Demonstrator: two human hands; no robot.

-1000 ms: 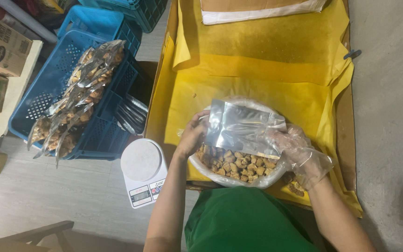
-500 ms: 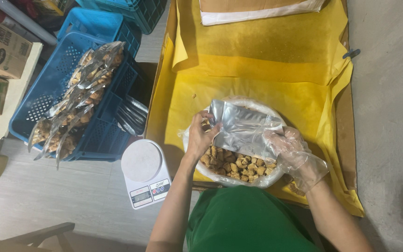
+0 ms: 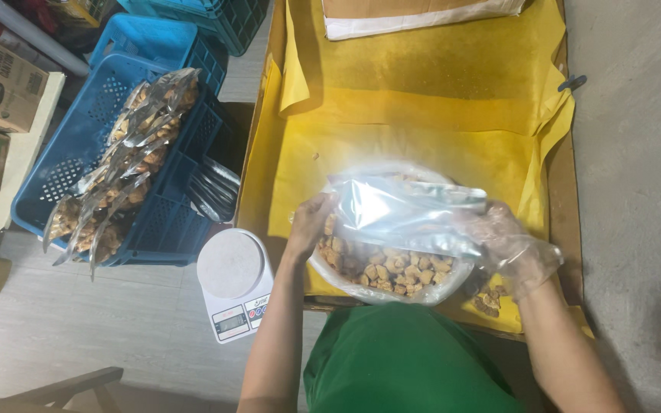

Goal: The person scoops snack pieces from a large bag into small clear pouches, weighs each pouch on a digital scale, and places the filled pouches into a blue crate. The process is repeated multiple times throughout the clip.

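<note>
Lower centre of the frame: both hands hold 1 clear plastic pouch (image 3: 407, 210) over a bowl of brown nuggets (image 3: 388, 268) — left hand (image 3: 311, 222) bare and pinching its edge, right hand (image 3: 506, 245) gloved and closed around its other end. Yellow paper (image 3: 422, 99) lines the tabletop; a white scale (image 3: 235, 283) and a blue crate (image 3: 116, 153) of filled pouches sit at left on the grey floor (image 3: 55, 329).

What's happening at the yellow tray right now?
A person in a green top holds a clear pouch with both hands over a bowl of small brown snack pieces. The left hand, bare, grips the pouch's left edge; the right hand, in a thin plastic glove, holds its right end. The bowl sits on yellow paper lining a tray. To the left, a white scale stands with nothing on it, and a blue crate holds filled pouches.
</note>
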